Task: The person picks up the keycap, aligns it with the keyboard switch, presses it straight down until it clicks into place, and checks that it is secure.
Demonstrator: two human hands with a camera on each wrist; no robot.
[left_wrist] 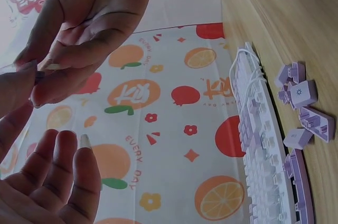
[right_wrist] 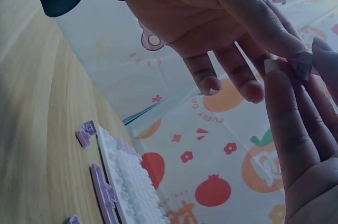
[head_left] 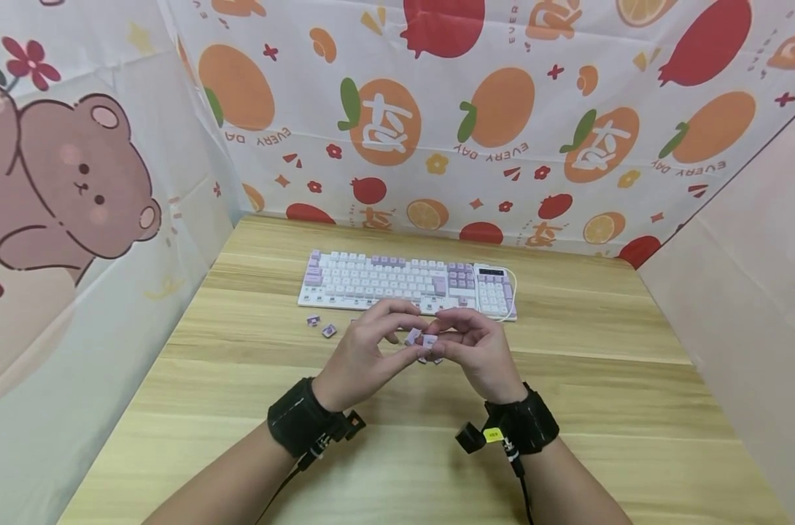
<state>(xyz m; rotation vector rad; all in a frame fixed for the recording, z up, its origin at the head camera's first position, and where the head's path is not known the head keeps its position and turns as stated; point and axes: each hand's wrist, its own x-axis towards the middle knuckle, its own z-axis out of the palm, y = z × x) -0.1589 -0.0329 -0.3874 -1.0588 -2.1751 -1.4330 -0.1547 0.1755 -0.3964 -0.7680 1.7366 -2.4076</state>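
Observation:
Both hands meet above the table, just in front of the white and purple keyboard (head_left: 384, 281). The left hand (head_left: 367, 357) (left_wrist: 53, 187) and right hand (head_left: 479, 350) (left_wrist: 100, 28) pinch a small light purple keycap (head_left: 429, 340) (right_wrist: 302, 65) between thumbs and fingertips, partly covered by them. In the right wrist view, the left hand (right_wrist: 195, 10) comes from the top and the right hand (right_wrist: 303, 145) from the right. Beside the held keycap another keycap (head_left: 413, 336) shows in the head view; whether it is held or lies behind, I cannot tell.
Loose purple keycaps (head_left: 329, 330) (left_wrist: 302, 94) (right_wrist: 86, 133) lie on the wooden table (head_left: 601, 408) along the keyboard's front edge. A long purple keycap (left_wrist: 318, 122) is among them. A white cable (head_left: 514, 281) loops at the keyboard's right end. Printed cloth (head_left: 437, 175) hangs behind.

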